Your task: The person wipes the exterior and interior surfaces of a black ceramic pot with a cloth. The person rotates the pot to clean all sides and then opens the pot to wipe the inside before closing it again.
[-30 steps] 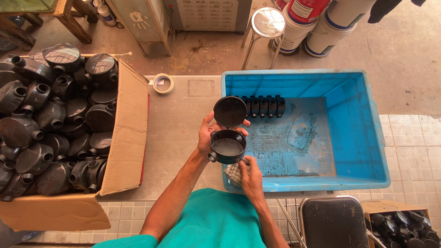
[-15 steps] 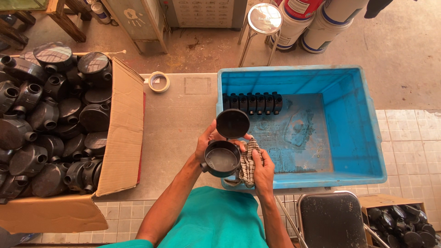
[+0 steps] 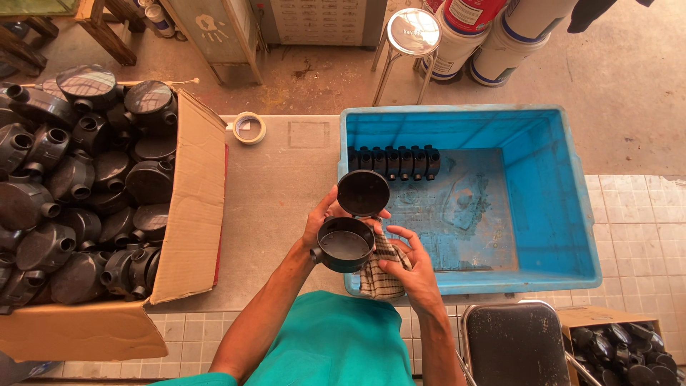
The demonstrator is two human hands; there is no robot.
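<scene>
Blue plastic tub (image 3: 557, 214) at right, cardboard box (image 3: 193, 207) of black housings at left; between them, near edge, left hand (image 3: 323, 223) grips open black round junction box (image 3: 344, 244), mouth up, lid (image 3: 363, 193) apparently hinged far side; right hand (image 3: 411, 268), immediately right, presses checked cloth (image 3: 379, 275) against it.

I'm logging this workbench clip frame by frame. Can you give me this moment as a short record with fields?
Left hand: holds a black round box with its round lid, open side up
Right hand: holds a checked cloth beside the box
Blue tub: on the table, a row of black parts at its far wall
Cardboard carton: left, full of black round boxes
Tape roll: on the table
Stool: beyond the table
</scene>
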